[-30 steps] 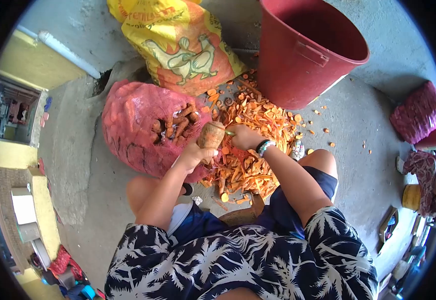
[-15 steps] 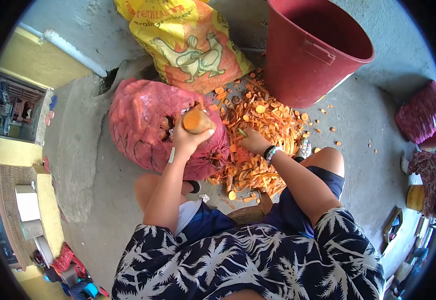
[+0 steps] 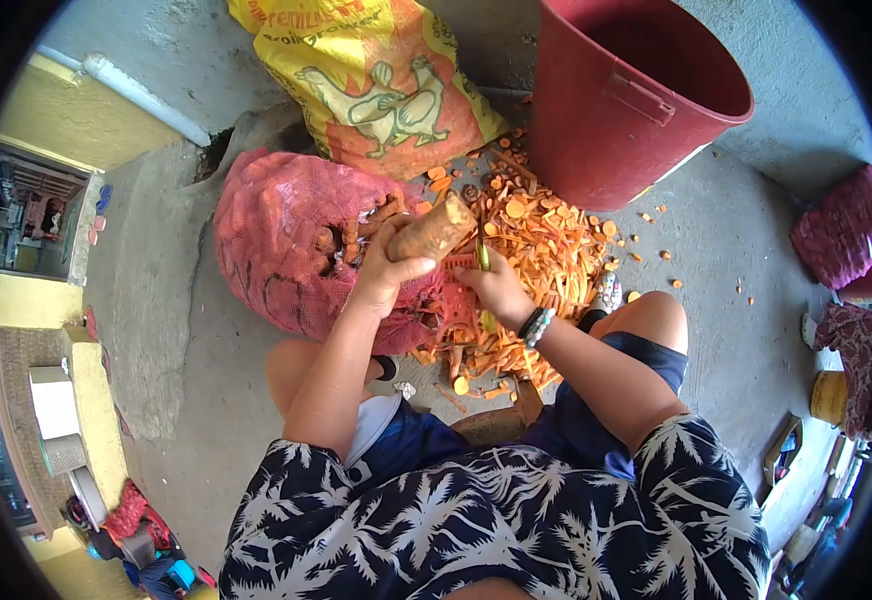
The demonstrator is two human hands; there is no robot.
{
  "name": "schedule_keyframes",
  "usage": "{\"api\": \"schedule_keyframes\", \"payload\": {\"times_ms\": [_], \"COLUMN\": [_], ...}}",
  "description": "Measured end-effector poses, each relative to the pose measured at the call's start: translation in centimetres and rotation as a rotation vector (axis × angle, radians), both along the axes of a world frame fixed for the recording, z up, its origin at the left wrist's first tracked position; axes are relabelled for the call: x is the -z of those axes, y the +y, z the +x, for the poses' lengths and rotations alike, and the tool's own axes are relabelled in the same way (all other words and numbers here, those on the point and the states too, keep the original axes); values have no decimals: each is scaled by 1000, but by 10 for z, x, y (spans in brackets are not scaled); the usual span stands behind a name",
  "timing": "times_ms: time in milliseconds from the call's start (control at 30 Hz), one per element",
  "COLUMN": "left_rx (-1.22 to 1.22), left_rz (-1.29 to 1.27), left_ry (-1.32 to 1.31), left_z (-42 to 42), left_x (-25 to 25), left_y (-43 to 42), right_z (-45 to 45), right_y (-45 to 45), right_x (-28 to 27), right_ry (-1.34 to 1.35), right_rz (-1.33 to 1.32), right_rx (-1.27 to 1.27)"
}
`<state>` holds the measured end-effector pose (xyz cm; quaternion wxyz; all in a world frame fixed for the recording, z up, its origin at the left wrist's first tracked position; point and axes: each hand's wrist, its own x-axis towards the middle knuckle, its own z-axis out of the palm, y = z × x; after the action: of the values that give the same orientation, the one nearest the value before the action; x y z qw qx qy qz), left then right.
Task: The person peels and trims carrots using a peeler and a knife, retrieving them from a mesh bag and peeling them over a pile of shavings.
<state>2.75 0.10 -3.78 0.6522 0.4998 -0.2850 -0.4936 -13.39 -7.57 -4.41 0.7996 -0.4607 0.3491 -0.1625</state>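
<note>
Grey concrete floor (image 3: 721, 240) is stretching rightward past the red plastic bin (image 3: 596, 130); centre frame, left hand (image 3: 384, 268) is tightly clasping a thick brown carrot (image 3: 434, 233), right hand (image 3: 501, 290) gripping a slim yellow-green tool (image 3: 484, 257).

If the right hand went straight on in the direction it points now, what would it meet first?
Probably the carrot held in the left hand, just ahead of the right hand. Depth is unclear here; if lower, it might meet the red mesh sack instead.
</note>
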Motion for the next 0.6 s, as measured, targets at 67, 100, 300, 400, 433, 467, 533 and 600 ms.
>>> {"api": "schedule_keyframes", "payload": {"times_ms": [67,100,300,400,433,467,533,600], "left_rx": [124,133,207,157,156,176,198,125], "left_rz": [14,84,137,54,51,22,-5,9], "left_ry": [-77,-120,-73,110,109,137,165,180], "left_z": [6,6,9,6,6,6,3,-3], "left_x": [-10,-13,-7,-6,-7,-8,-14,-19], "left_y": [0,1,5,2,2,1,1,3], "right_z": [-4,-2,-22,-28,-29,-29,-30,-30], "right_y": [-11,-13,-35,-34,-31,-29,-28,-28], "right_x": [-4,-2,-18,-33,-37,-39,-31,-29], "right_ry": [126,114,280,246,243,240,167,133], "right_rz": [-192,-413,-824,-833,-830,-825,-857,-853], "right_rx": [-173,-118,-285,-300,-290,-279,-229,-224]}}
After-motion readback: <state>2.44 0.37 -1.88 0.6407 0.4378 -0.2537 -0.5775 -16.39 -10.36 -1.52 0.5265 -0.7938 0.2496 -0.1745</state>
